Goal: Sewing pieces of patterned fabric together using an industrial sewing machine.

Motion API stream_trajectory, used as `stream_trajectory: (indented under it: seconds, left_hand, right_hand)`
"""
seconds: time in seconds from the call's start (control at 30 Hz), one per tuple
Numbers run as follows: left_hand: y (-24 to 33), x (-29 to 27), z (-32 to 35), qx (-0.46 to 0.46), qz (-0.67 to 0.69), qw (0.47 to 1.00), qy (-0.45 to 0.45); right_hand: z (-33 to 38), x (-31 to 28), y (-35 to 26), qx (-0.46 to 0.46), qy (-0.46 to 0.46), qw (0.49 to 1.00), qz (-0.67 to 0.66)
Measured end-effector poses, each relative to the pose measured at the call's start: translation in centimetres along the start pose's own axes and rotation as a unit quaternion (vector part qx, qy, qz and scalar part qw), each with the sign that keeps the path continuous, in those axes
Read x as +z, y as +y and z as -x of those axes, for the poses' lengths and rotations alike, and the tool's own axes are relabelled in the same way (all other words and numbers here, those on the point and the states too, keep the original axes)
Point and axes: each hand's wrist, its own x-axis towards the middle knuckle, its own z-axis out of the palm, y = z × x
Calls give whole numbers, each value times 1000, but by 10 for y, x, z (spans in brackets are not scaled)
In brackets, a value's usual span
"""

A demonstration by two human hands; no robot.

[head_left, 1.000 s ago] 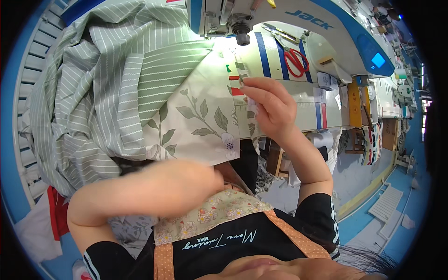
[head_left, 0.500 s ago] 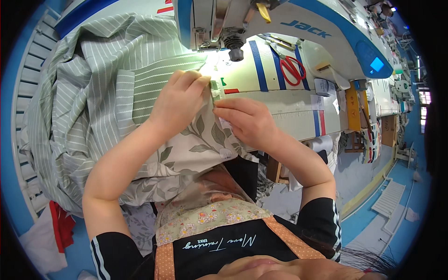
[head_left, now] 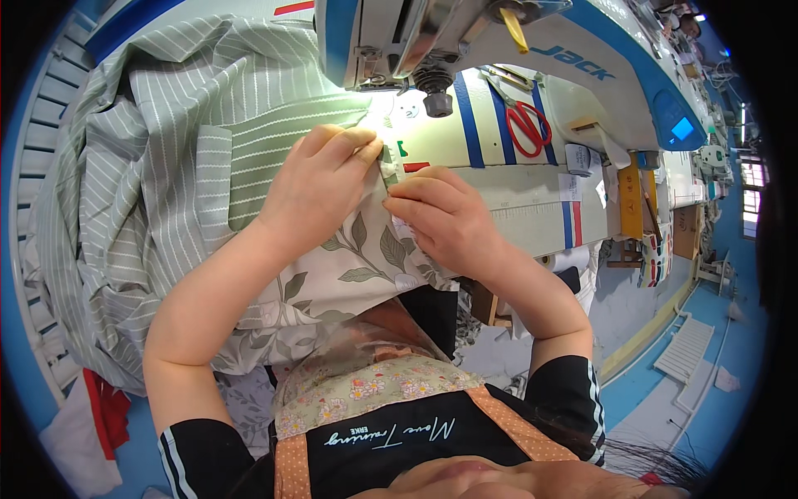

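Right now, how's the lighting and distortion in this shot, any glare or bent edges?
Head view: the machine lamp blows out the table just beyond the hands; fisheye bends the table edge and sewing machine toward the dark rim; left hand and right hand look sharp.

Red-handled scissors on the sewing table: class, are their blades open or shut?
Cannot tell. The scissors lie flat on the white table right of the needle; their red handle loops show, but the blades run up under the sewing machine.

Grey-green fabric [head_left: 166,141] with thin white stripes. Cream fabric [head_left: 349,266] printed with grey-green leaves. White and blue sewing machine [head_left: 582,66]. Red-handled scissors [head_left: 525,125]. White worktop [head_left: 532,208] with blue and red stripes.
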Motion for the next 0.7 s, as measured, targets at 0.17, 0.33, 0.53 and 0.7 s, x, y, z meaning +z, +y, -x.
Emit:
stream_trajectory:
  seconds: [0.17, 0.33, 0.53, 0.7]
  left_hand:
    - [-1, 1, 1, 0, -3, 1000, 4]
    - [-2, 2, 0, 4, -9, 1000, 9]
    - [-2, 6, -1, 2, -4, 1000, 18]
    - [-2, 7, 3, -5, 4, 999, 36]
  right_hand:
    - [2, 0, 1, -4, 5, 1000, 11]
    - [2, -1, 2, -11, -16, 999, 28]
    - [-5, -13, 12, -37, -77, 993, 86]
    - [-33, -26, 24, -31, -170, 984, 46]
